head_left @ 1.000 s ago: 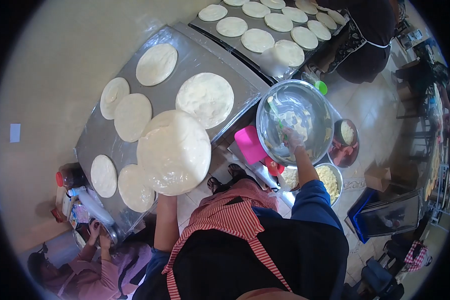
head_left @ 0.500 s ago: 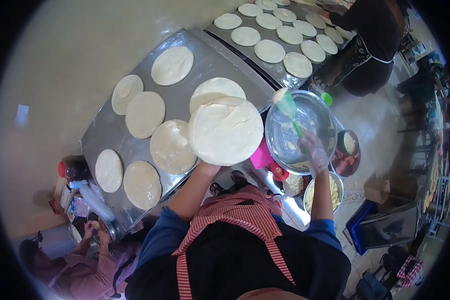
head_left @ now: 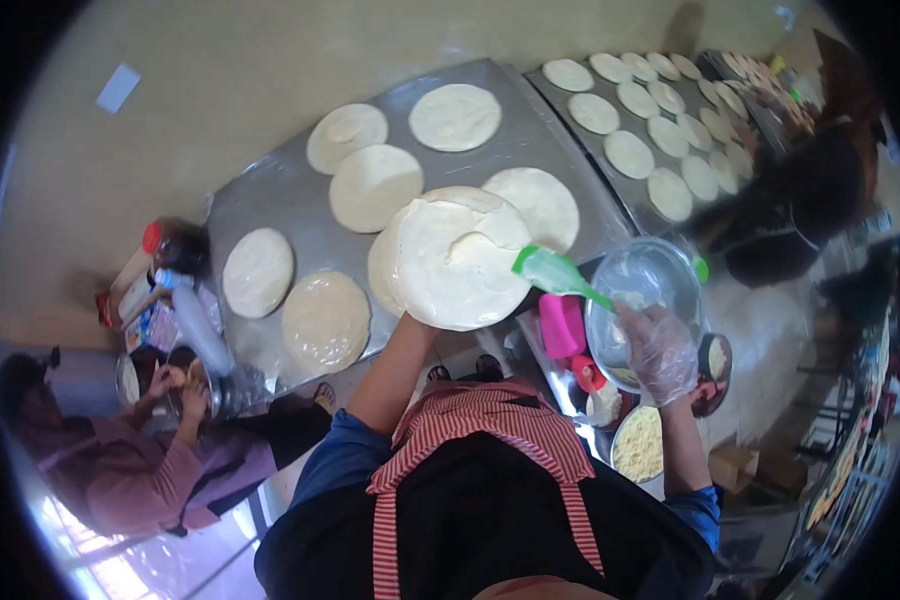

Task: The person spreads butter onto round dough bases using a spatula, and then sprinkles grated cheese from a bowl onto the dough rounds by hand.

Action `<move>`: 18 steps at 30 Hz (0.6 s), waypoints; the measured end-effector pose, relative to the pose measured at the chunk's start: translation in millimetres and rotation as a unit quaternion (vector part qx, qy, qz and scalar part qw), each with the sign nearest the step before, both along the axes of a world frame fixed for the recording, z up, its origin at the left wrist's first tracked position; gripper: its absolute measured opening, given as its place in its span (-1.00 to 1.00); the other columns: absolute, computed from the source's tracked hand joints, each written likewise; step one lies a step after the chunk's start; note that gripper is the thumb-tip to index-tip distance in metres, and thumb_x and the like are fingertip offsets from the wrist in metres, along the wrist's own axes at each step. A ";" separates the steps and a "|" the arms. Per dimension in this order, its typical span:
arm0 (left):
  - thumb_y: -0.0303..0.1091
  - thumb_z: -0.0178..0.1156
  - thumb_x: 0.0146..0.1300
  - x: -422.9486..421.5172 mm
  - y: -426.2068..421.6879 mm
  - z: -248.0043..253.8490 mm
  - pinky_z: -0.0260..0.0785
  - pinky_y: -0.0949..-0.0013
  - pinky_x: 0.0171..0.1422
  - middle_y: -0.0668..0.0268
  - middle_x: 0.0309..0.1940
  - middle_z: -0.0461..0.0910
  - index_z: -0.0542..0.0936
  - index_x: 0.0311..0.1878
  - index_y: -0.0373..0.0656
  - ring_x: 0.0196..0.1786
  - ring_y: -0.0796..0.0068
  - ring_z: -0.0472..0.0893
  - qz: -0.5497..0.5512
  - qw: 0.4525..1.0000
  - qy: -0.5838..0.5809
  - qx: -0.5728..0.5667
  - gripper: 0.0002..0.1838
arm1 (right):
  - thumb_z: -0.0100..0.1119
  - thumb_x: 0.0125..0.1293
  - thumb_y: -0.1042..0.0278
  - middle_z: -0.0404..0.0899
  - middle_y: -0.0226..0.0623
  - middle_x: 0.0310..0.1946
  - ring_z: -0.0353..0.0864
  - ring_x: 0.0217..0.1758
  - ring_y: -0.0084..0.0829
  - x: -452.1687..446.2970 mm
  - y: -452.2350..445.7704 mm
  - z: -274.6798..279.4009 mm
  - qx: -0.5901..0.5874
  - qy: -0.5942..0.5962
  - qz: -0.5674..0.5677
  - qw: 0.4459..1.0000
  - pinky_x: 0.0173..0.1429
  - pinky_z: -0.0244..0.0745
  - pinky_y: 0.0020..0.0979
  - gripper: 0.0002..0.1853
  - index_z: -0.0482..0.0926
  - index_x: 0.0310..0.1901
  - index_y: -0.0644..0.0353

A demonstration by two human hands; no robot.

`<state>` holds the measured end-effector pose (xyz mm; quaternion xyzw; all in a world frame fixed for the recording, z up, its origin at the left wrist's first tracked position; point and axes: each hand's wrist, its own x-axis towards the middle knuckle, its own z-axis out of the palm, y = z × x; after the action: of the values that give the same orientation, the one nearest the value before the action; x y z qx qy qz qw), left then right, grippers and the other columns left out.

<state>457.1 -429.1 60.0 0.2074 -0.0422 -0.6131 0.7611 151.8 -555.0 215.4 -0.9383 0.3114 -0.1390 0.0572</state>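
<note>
My left hand point(head_left: 417, 326) bears a flat round of dough point(head_left: 450, 280) raised above the metal table. Its fingers are hidden beneath. White cream coats the dough's top, with a thicker dollop near the centre. In a clear plastic glove, my right hand point(head_left: 660, 350) grips the handle of a green spatula point(head_left: 558, 273). The spatula's blade is at the right edge of the held dough. Below my right hand is a large metal bowl point(head_left: 692, 275) with cream smears inside. Several other dough rounds point(head_left: 456, 117) lie on the table, some overlapping.
The metal table point(head_left: 255, 190) runs along a wall; a second table point(head_left: 610, 185) beyond carries many dough rounds. A pink container point(head_left: 562, 325) and a bowl of pale crumbly filling point(head_left: 638, 445) stand near the large bowl. A person point(head_left: 160, 450) works at left, another point(head_left: 805, 200) at right.
The spatula has moved from over the bowl to the held dough, and its dollop of cream now sits on the dough. The whole view has turned somewhat.
</note>
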 end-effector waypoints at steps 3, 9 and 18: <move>0.00 -0.10 0.36 8.4 19.0 4.5 0.34 0.17 0.27 0.21 0.28 0.28 0.17 0.35 -0.04 0.26 0.27 0.37 0.041 0.999 -0.016 -0.007 -0.42 | 0.15 0.06 0.46 0.50 -0.24 -0.50 0.55 -0.46 -0.22 36.2 3.6 0.9 0.004 -0.070 0.020 0.997 -0.45 0.45 -0.22 -0.63 0.60 -0.06 -0.14; -0.01 -0.10 0.36 30.3 59.1 15.9 0.33 0.17 0.28 0.21 0.28 0.28 0.16 0.36 -0.05 0.26 0.27 0.36 0.113 0.992 -0.053 -0.023 -0.42 | 0.16 0.03 0.52 0.47 -0.21 -0.49 0.51 -0.54 -0.09 108.7 35.4 -26.5 0.062 -0.144 0.154 0.975 -0.48 0.44 -0.17 -0.46 0.47 0.08 -0.23; -0.02 -0.09 0.36 35.0 125.2 22.6 0.33 0.18 0.28 0.21 0.28 0.28 0.15 0.36 -0.06 0.26 0.28 0.36 0.203 0.974 -0.096 -0.032 -0.42 | 0.11 0.12 0.48 0.44 -0.19 -0.50 0.52 -0.50 -0.10 171.8 -6.6 -31.5 0.104 -0.226 0.187 0.950 -0.45 0.44 -0.12 -0.66 0.54 -0.05 -0.10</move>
<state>492.0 -303.9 82.7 0.2451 -0.0920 -0.4212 0.8684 323.6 -561.6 183.9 -0.9125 0.1221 -0.3015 0.2480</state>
